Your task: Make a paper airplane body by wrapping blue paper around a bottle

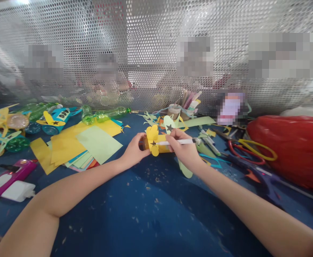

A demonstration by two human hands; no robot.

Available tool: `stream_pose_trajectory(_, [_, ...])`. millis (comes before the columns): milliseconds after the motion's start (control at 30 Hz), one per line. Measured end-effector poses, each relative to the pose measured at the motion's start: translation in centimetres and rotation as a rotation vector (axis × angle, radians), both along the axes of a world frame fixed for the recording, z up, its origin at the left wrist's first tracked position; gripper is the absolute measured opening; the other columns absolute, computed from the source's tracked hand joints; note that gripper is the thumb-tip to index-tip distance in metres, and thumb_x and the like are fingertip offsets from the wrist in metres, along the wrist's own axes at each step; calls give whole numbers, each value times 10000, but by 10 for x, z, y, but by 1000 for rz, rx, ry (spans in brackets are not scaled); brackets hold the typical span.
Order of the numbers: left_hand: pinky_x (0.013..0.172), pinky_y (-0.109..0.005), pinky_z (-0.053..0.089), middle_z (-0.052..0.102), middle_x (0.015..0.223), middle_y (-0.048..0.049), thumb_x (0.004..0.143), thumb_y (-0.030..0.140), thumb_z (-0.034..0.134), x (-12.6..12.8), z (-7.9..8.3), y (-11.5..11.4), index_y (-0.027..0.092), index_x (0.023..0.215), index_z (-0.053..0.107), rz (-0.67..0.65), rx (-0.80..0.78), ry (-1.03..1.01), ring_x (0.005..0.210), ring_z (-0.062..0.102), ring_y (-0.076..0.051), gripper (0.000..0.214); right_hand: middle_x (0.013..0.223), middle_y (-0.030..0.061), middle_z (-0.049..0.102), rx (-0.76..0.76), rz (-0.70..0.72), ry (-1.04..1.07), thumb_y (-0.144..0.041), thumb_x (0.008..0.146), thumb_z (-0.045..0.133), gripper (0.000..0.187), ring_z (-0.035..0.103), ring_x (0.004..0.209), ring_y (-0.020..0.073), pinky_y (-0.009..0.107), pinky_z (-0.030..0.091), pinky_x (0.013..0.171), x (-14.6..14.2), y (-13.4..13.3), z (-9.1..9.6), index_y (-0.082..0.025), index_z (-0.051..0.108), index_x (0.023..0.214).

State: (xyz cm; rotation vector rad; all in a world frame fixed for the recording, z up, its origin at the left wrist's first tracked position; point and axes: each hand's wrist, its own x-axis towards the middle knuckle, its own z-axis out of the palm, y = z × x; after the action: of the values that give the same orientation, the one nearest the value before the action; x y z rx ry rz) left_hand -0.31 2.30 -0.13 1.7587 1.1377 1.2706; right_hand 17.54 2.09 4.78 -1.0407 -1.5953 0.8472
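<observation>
Yellow-papered bottle (164, 148), inside far edge of bench (119, 221).
I see left hand (135, 150) gripping it, right hand (184, 150) pinching white pen (182, 141) at black star (153, 144).

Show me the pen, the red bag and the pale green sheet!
Pen (183, 141): head view, white barrel.
Red bag (297, 150): head view, bulging side.
Pale green sheet (99, 144): head view, middle.

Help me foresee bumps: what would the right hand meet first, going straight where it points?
Likely the yellow scalloped paper piece, at the tip of the slim white pen in the right hand; exact contact is unclear.
</observation>
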Motion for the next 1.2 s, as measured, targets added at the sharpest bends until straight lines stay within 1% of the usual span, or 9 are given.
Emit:
stream_pose_trajectory(167, [917, -402, 503, 607, 1128, -93, 693, 193, 717, 0, -1, 0, 175, 1089, 492, 8, 7, 11, 1060, 596, -224, 455, 401, -74, 410, 15, -6, -13, -235, 796, 552, 282, 329, 397, 95, 261, 277, 440, 0, 1, 0, -239, 379, 573])
stream_pose_trajectory(400, [906, -409, 510, 605, 1140, -90, 685, 189, 726, 0, 0, 0, 183, 1102, 489, 21, 1, 21, 1065, 596, -230, 480, 408, -71, 418, 26, 1, -11, -269, 808, 558, 287, 322, 396, 92, 260, 264, 432, 1, 2, -2, -238, 388, 579])
stream_pose_trajectory(600, [914, -413, 506, 606, 1145, -101, 693, 200, 723, 0, 0, 0, 173, 1103, 493, 11, 2, 13, 1062, 599, -230, 471, 403, -71, 416, 12, -5, -15, -255, 801, 553, 286, 322, 399, 94, 262, 267, 435, 0, 0, -1, -238, 382, 572])
stream_pose_trajectory(833, [912, -409, 508, 606, 1139, -88, 688, 189, 725, 0, 0, 0, 183, 1094, 489, 14, 5, 22, 1063, 598, -226, 469, 399, -70, 420, 6, -6, -16, -260, 801, 560, 290, 327, 396, 95, 261, 271, 433, 0, 0, -1, -236, 387, 569])
stream_pose_trajectory(1200, [906, -409, 508, 602, 1130, -92, 689, 186, 719, 0, 1, 0, 175, 1098, 487, 10, 0, 11, 1053, 596, -227, 471, 398, -69, 442, 4, 21, -28, -277, 804, 567, 287, 351, 409, 103, 276, 289, 469, -1, 0, 0, -240, 407, 569])
